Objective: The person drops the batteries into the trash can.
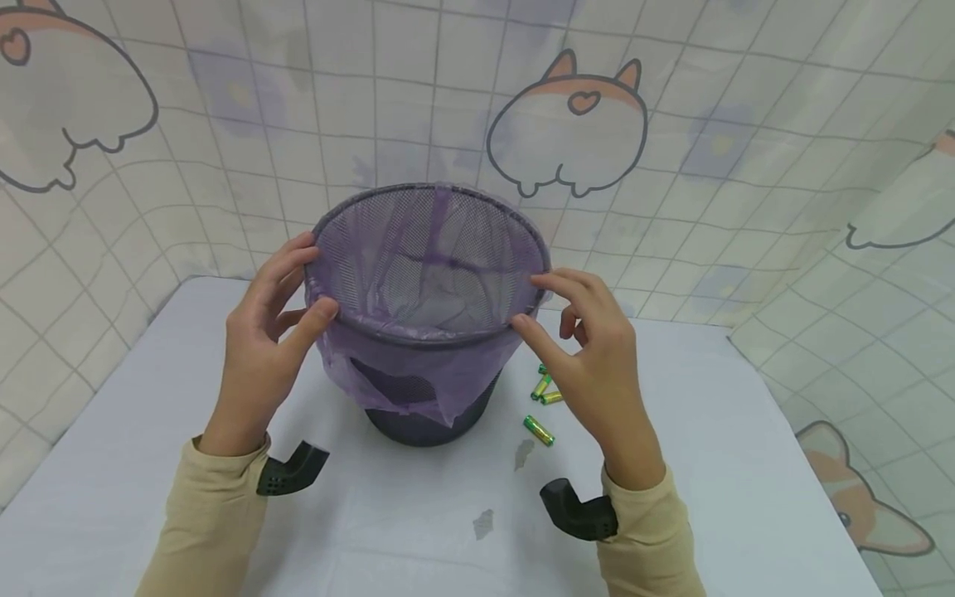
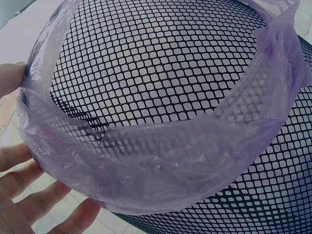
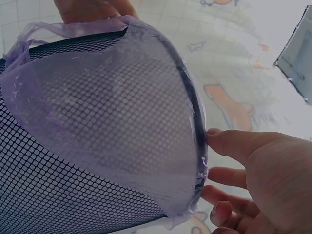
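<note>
A dark mesh wastebasket stands on the white table, its wide mouth toward me. A thin purple plastic bag lines it and folds over the rim, hanging loosely down the outside in a ragged skirt. My left hand touches the rim at the left, thumb and fingertips spread apart along the bag-covered edge. On the opposite side, my right hand has its thumb and index fingertip against the rim, its other fingers bent loosely. In the right wrist view, the thumb meets the covered rim.
Several green and gold batteries lie on the table to the right of the basket, partly behind my right hand. A tiled-pattern curtain with cartoon corgis hangs behind and at both sides. Black curved mounts stick out from both sleeves.
</note>
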Motion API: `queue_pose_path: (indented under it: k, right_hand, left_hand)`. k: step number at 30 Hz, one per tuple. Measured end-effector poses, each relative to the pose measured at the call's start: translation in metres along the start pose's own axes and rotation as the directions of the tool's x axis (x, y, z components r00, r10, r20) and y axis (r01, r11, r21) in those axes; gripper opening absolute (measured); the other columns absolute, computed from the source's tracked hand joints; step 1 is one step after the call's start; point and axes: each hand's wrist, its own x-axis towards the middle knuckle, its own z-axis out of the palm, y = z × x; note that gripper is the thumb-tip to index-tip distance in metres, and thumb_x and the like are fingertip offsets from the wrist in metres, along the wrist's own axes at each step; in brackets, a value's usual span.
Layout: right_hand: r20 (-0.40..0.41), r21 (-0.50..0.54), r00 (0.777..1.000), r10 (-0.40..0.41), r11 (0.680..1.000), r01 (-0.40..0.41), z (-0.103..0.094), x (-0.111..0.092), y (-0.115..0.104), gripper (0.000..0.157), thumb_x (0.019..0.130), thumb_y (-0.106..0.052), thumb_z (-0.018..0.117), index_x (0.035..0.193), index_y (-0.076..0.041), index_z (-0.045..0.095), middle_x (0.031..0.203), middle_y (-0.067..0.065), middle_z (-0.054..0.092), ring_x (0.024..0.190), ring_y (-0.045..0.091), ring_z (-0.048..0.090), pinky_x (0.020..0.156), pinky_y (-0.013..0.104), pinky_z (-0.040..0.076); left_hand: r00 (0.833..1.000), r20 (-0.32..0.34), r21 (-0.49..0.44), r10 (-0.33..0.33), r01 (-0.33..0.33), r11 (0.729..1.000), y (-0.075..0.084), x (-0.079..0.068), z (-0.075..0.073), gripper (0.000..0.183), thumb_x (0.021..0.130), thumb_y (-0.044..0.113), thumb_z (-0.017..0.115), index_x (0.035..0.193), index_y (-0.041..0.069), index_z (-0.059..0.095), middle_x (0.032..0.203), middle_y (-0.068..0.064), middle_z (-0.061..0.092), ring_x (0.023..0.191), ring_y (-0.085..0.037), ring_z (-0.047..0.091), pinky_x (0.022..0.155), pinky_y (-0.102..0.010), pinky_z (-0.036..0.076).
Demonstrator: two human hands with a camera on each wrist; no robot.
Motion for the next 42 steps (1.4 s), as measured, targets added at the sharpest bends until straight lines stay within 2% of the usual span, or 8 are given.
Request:
queue_pose_path:
  k: [12,22,29,42]
  right_hand:
    - [-0.027,-0.024,1.0,-0.001,1.0,0.0,-0.008,-0.009,0.007,0.04,0.08,-0.012,0.078,0.118,-0.009,0.067,0.115,0.007,0.063,0.069,0.011,0.042,0.058,0.023,0.031]
    - [-0.044,-0.016,0.999,0.001,1.0,-0.002,-0.013,-0.019,0.014,0.037,0.079,-0.01,0.078,0.115,-0.009,0.068,0.113,0.006,0.065,0.066,0.009,0.04,0.058,0.021,0.031]
    - [-0.021,-0.023,0.999,0.047,0.999,-0.047,-0.018,-0.026,0.021,0.039,0.078,-0.009,0.079,0.115,-0.008,0.068,0.112,0.006,0.064,0.067,0.007,0.04,0.057,0.02,0.031]
    - [-0.03,-0.042,0.997,0.072,0.996,-0.073,-0.021,-0.04,0.033,0.039,0.078,-0.009,0.08,0.115,-0.011,0.068,0.108,0.003,0.065,0.066,0.006,0.04,0.057,0.017,0.029]
  left_hand:
    - [1.0,0.001,0.005,0.002,-0.002,1.0,-0.001,0.001,0.0,0.053,0.091,0.004,0.063,0.141,0.011,0.048,0.153,-0.001,0.04,0.141,-0.022,0.042,0.086,-0.02,0.044]
    - [1.0,-0.001,-0.016,0.004,-0.004,1.0,-0.001,0.001,0.001,0.052,0.09,0.002,0.063,0.139,0.009,0.049,0.153,-0.003,0.041,0.141,-0.022,0.042,0.086,-0.019,0.044]
    - [1.0,-0.004,-0.025,0.0,0.0,1.0,0.0,0.0,0.0,0.051,0.09,0.002,0.063,0.139,0.009,0.049,0.152,-0.003,0.041,0.14,-0.022,0.042,0.086,-0.019,0.044]
    - [1.0,-0.006,-0.046,-0.006,0.005,0.999,-0.001,0.0,0.001,0.051,0.09,0.002,0.063,0.139,0.008,0.05,0.153,-0.003,0.041,0.141,-0.023,0.041,0.086,-0.02,0.044]
